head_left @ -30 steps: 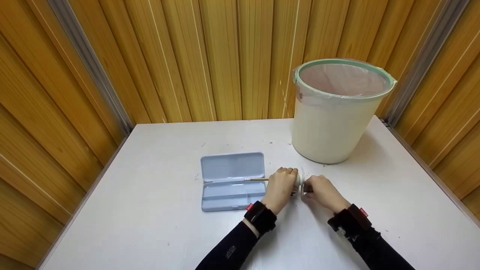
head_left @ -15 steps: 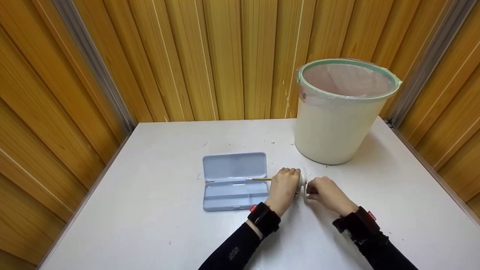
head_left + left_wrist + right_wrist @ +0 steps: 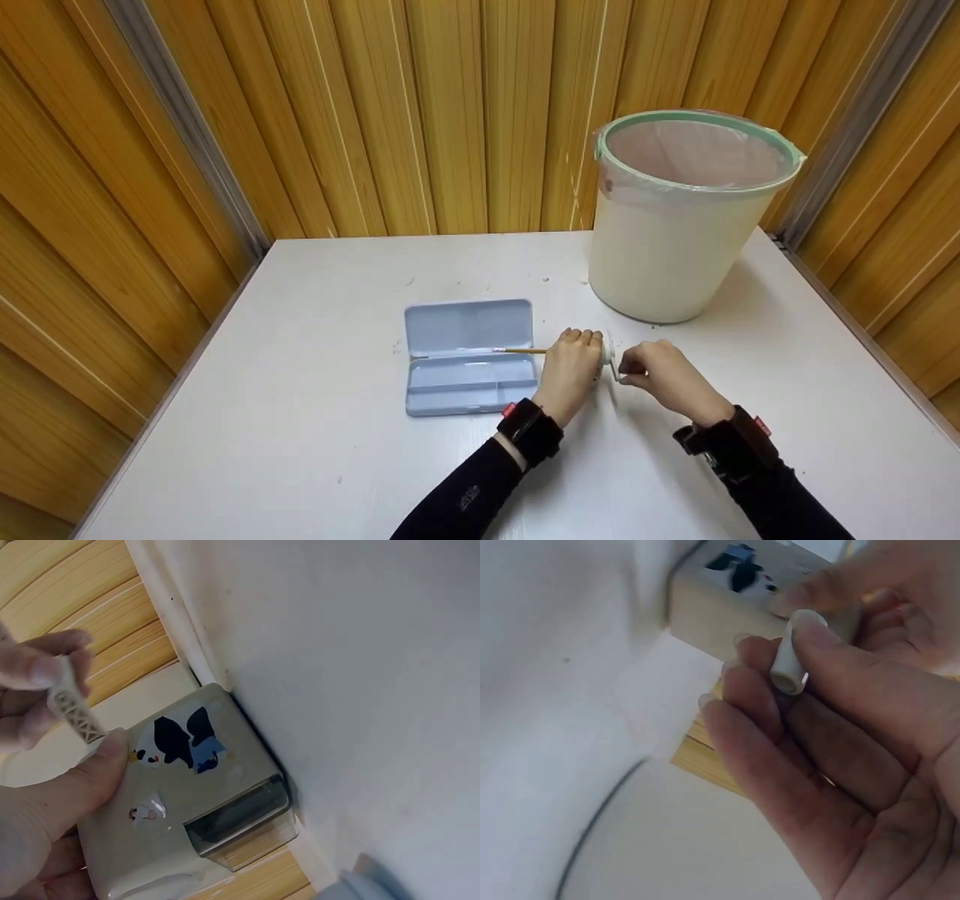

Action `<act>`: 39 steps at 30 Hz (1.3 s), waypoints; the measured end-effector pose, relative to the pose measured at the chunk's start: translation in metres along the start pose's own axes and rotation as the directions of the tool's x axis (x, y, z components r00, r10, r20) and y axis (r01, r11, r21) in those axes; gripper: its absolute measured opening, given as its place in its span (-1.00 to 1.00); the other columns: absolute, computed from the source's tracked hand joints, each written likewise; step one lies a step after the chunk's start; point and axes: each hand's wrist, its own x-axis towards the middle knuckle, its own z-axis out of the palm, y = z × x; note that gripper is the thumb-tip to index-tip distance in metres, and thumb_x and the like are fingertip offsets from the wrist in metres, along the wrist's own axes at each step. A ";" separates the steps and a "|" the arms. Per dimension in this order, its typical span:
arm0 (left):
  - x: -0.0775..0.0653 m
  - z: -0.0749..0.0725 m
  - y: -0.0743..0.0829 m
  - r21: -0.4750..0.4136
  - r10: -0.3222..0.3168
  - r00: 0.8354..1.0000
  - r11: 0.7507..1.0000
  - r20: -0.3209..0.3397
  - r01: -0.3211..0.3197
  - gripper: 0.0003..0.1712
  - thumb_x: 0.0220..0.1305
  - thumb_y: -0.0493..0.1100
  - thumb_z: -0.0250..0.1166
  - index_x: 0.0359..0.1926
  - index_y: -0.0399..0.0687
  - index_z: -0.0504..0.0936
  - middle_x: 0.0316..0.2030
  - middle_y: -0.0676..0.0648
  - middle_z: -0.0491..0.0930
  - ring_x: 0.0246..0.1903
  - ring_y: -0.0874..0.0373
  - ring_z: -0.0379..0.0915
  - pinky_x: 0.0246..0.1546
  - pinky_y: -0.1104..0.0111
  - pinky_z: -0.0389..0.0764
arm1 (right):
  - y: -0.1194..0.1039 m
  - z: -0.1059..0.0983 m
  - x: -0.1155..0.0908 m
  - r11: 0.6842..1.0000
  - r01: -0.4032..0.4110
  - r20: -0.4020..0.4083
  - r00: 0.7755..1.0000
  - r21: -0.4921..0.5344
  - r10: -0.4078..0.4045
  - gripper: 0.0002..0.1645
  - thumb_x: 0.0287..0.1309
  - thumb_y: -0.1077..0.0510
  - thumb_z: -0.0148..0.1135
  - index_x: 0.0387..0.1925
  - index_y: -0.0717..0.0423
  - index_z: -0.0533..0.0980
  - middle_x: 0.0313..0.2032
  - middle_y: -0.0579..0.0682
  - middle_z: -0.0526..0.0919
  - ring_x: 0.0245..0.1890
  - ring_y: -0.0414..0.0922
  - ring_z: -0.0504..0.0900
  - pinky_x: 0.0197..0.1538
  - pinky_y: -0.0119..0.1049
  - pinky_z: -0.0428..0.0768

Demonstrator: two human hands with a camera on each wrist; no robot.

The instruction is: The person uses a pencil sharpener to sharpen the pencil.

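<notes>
My left hand [image 3: 571,375] grips a hand-crank pencil sharpener [image 3: 169,784], a pale box with panda stickers and a clear-walled shavings drawer [image 3: 251,821]. In the head view that hand covers most of the sharpener. A yellow pencil [image 3: 525,350] sticks out of its left side, over the pencil case. On the other side, my right hand [image 3: 667,381] pinches the white crank knob [image 3: 787,664] between thumb and fingers. The latticed crank arm [image 3: 76,715] slants between that hand and the sharpener in the left wrist view.
An open light-blue pencil case [image 3: 469,328] lies left of the hands, lid folded back, with divided compartments. Behind and to the right stands a cream bucket [image 3: 667,247] with a green rim and a plastic liner. Small specks dot the white table [image 3: 300,375].
My right hand has turned the crank, and its arm now slants differently. My left hand keeps its grip on the sharpener, with the pencil still in it. The head view has shifted slightly.
</notes>
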 end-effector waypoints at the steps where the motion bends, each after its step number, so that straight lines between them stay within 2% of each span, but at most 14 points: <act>1: 0.001 0.000 -0.001 -0.003 0.000 1.000 1.000 -0.002 0.000 -0.76 0.18 -0.21 0.26 -0.13 0.06 0.71 -0.30 0.16 0.70 -0.25 0.30 0.60 0.00 0.51 0.57 | -0.002 -0.003 0.001 1.000 0.004 -0.002 1.000 0.001 -0.004 -0.90 -0.07 0.33 0.43 -0.53 0.14 0.64 -0.52 -0.04 0.72 -0.49 -0.16 0.68 -0.34 -0.30 0.63; 8: 0.002 0.000 -0.005 -0.045 0.039 0.999 0.998 0.009 -0.039 -0.75 0.15 -0.24 0.26 -0.13 0.03 0.71 -0.29 0.14 0.72 -0.28 0.27 0.61 -0.05 0.52 0.56 | -0.006 -0.011 0.002 1.000 -0.025 -0.053 0.998 0.005 0.025 -0.91 -0.02 0.32 0.41 -0.52 0.14 0.63 -0.49 -0.04 0.72 -0.45 -0.12 0.69 -0.30 -0.28 0.63; 16: 0.002 0.001 -0.008 -0.043 0.030 0.999 0.999 -0.017 -0.031 -0.76 0.19 -0.24 0.22 -0.14 0.00 0.72 -0.31 0.12 0.72 -0.31 0.26 0.60 -0.10 0.51 0.57 | -0.006 -0.010 0.007 0.999 -0.030 -0.156 0.987 -0.012 0.028 -0.90 -0.07 0.35 0.44 -0.52 0.15 0.64 -0.49 -0.03 0.73 -0.46 -0.11 0.69 -0.33 -0.28 0.64; 25: 0.002 0.004 -0.009 -0.035 0.042 0.999 0.999 -0.001 -0.042 -0.72 0.23 -0.23 0.20 -0.06 -0.02 0.71 -0.25 0.11 0.72 -0.25 0.25 0.62 -0.04 0.48 0.58 | -0.004 -0.007 0.010 0.997 -0.068 -0.255 0.965 -0.026 0.059 -0.94 -0.07 0.33 0.43 -0.47 0.19 0.67 -0.46 0.03 0.76 -0.43 -0.03 0.72 -0.32 -0.16 0.65; 33: 0.001 0.004 -0.005 -0.002 0.068 0.998 0.998 -0.005 -0.068 -0.72 0.25 -0.23 0.19 -0.04 -0.04 0.70 -0.21 0.09 0.73 -0.21 0.25 0.63 0.01 0.47 0.59 | 0.001 -0.002 0.010 0.999 -0.039 -0.352 0.935 0.025 0.045 -0.93 -0.08 0.38 0.42 -0.46 0.25 0.67 -0.43 0.10 0.77 -0.40 0.04 0.75 -0.29 -0.14 0.72; 39: 0.003 0.004 -0.005 -0.003 0.064 0.998 0.998 0.005 -0.064 -0.70 0.27 -0.22 0.17 -0.02 -0.05 0.70 -0.19 0.08 0.73 -0.21 0.25 0.63 0.02 0.45 0.60 | 0.004 0.001 0.013 0.999 -0.046 -0.386 0.922 -0.020 0.034 -0.93 -0.09 0.36 0.43 -0.48 0.24 0.65 -0.45 0.09 0.77 -0.43 0.04 0.74 -0.32 -0.12 0.68</act>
